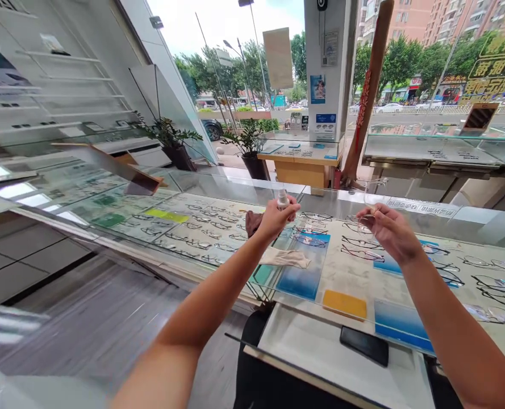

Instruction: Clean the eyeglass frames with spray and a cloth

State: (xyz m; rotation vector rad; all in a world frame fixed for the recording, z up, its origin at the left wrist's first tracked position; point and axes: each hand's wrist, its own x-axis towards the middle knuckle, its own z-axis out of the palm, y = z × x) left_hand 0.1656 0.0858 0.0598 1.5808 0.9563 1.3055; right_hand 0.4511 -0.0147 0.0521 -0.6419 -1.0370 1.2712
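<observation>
My left hand [278, 215] is closed around a small spray bottle [282, 200] with a white top, held upright over the glass counter. A dark brown cloth [253, 222] shows just left of that hand; whether the hand touches it I cannot tell. Pinched in the fingers of my right hand [389, 228] is a pair of thin-framed glasses [366, 200], its temples pointing up and away. The lenses are hard to make out against the counter. Below my left hand a beige cloth [285, 258] lies on the glass.
Rows of eyeglass frames [209, 224] fill the glass display counter [235, 190]. Near its front edge is a yellow-orange pad [345, 305]. A black phone [364, 345] lies in an open white drawer [295, 335] in front of me. A tilted mirror [116, 167] stands at left.
</observation>
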